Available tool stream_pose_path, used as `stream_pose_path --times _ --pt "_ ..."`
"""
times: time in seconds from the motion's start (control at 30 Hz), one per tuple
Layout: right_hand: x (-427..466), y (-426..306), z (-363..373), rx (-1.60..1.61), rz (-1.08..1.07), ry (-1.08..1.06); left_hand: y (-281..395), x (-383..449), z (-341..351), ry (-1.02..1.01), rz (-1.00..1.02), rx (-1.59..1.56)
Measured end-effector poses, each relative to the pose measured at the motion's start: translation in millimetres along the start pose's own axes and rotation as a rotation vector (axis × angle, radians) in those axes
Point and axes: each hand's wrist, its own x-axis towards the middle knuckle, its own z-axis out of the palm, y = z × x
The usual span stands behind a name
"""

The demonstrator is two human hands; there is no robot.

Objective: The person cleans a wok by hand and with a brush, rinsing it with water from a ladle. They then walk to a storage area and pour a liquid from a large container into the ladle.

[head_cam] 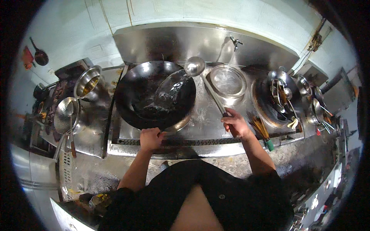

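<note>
My right hand point(234, 122) grips the long handle of a metal ladle point(195, 67), whose bowl is tilted over the right rim of a large dark wok point(130, 86). A sheet of clear water point(173, 83) falls from the bowl into the wok and splashes on its inner surface. My left hand point(151, 138) is closed at the wok's near rim, its fingers partly hidden. Right of the ladle, a round metal basin point(214, 78) holds water, with a stream running into it from a wall tap point(236, 43).
A second wok point(257, 101) with utensils sits right, a bamboo brush point(261, 128) nearby. On the left are a perforated strainer point(62, 115) on a pot and a tilted metal bowl point(96, 72). A steel splashback point(173, 43) rises behind the stove's front edge point(179, 151).
</note>
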Motion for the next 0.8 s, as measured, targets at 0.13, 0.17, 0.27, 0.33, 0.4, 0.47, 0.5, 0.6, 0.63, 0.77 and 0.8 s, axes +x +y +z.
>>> stream_pose_path --times 0.13,0.17,0.27,0.33,0.4,0.47,0.5,0.6,0.63,0.77,0.8 --pt "48 8 -46 -0.539 -0.008 0.306 -2 -3 3 0.033 0.004 0.056" --pt "63 20 -65 -0.737 -0.025 0.426 -1 2 4 0.008 0.007 0.052" --pt "91 51 -107 -0.892 0.106 0.526 0 2 4 -0.059 -0.021 0.053" --pt "96 41 -115 -0.4 0.173 0.372 -2 -1 4 -0.085 -0.069 0.044" --pt "85 34 -131 0.353 0.147 0.07 -3 3 2 -0.031 -0.015 0.014" --pt "76 45 -118 0.541 0.07 0.12 1 3 5 -0.011 0.016 0.003" --pt "66 41 -109 0.536 0.054 0.085 1 3 3 -0.012 0.018 0.017" --pt "28 1 -45 0.369 0.024 0.133 -5 -7 3 -0.032 0.003 0.045" --pt "15 -7 -33 0.431 0.021 0.107 -7 -5 4 -0.036 0.007 0.048" --pt "-19 -30 7 0.387 0.011 -0.016 -9 -6 8 0.0 0.025 0.036" --pt "-24 -30 14 0.402 0.02 -0.045 -4 -2 6 -0.004 0.026 0.057"
